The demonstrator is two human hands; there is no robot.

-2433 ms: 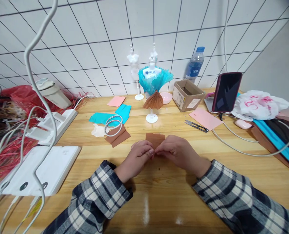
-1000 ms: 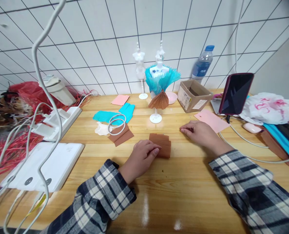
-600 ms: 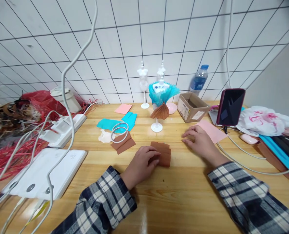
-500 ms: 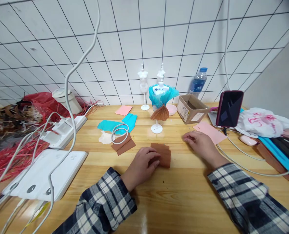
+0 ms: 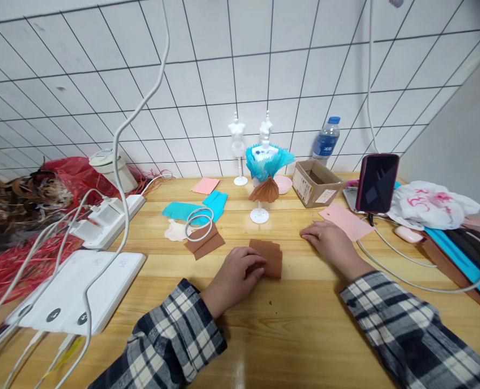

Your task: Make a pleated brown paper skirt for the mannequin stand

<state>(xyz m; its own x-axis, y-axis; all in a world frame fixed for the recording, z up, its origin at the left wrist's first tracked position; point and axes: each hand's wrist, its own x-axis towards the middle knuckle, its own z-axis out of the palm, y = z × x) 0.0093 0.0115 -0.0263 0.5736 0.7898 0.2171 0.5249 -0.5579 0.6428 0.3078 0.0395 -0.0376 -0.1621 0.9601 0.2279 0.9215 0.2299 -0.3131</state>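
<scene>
My left hand (image 5: 240,273) rests on the table with its fingers and thumb closed at the left edge of a small brown piece of crepe paper (image 5: 272,260). The fingers hide part of that edge. To the right, my right hand (image 5: 329,243) lies on the wood, fingertips drawn together and nothing visible in them, just in front of a pink paper sheet (image 5: 347,220). Behind the hands stands a small white dress form (image 5: 259,215) wearing turquoise ruffled paper (image 5: 274,162) on top and a pleated brown paper fan (image 5: 266,190) below.
Two bare white dress forms stand behind, one at left (image 5: 238,143). White rings (image 5: 200,224) lie on brown paper beside turquoise paper (image 5: 183,210). A cardboard box (image 5: 316,186), bottle (image 5: 326,140) and phone (image 5: 377,183) stand right. A white power strip (image 5: 114,221) and cables are left.
The camera view has shifted slightly. Both hands stay nearly where they were, my left at the brown crepe paper and my right on the table.
</scene>
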